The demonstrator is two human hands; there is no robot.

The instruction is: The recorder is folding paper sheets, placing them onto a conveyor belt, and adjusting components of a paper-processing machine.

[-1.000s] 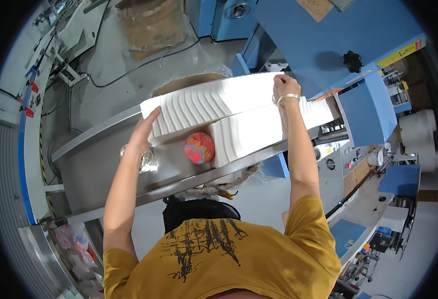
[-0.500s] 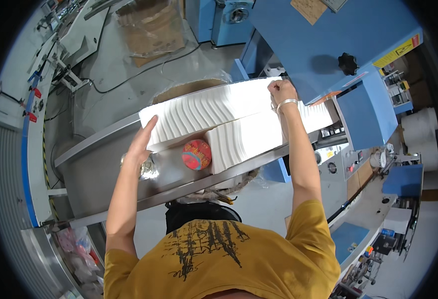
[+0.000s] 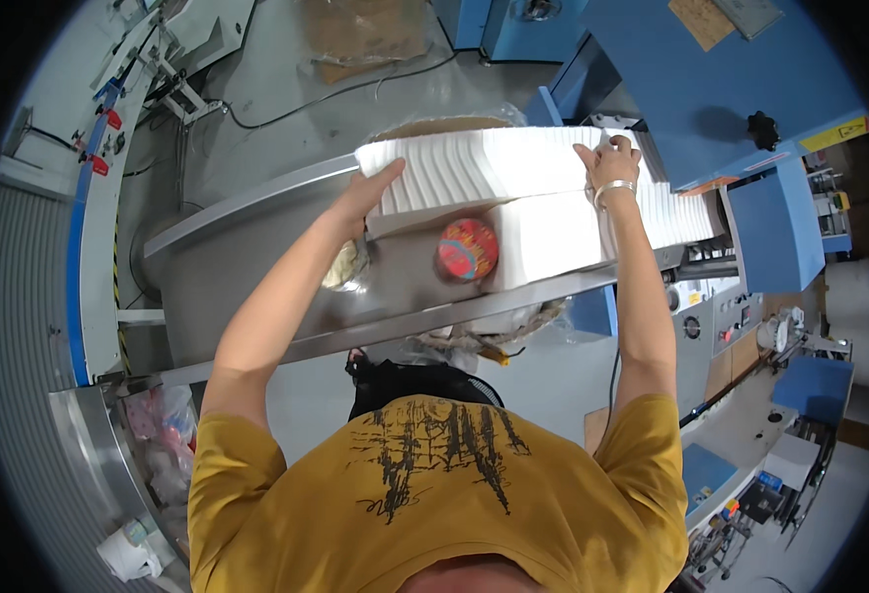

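Observation:
A long back row of white folded paper sheets (image 3: 444, 178) stands on edge in a metal trough. My left hand (image 3: 370, 193) holds its left end, thumb along the top and the other fingers mostly hidden. At the row's right end, my right hand (image 3: 612, 168) grips with curled fingers, thumb apart on the near side. A shorter front row of the same sheets (image 3: 553, 237) lies alongside, under my right wrist. Against that row's left end rests a round red container with a patterned top (image 3: 467, 249). A clear-wrapped pale item (image 3: 345, 267) sits beside my left wrist, partly covered by it.
The metal trough (image 3: 247, 287) slopes across in front of me and meets a blue machine (image 3: 701, 89) at the right. More white sheets (image 3: 681, 217) stand by the machine. Beyond the trough is a cardboard box rim (image 3: 434, 124); a black cable (image 3: 335, 104) crosses the floor.
The whole view has shifted, so the trough and rows appear farther right and higher. My right hand's fingers have spread more. My left hand stays at the back row's left end.

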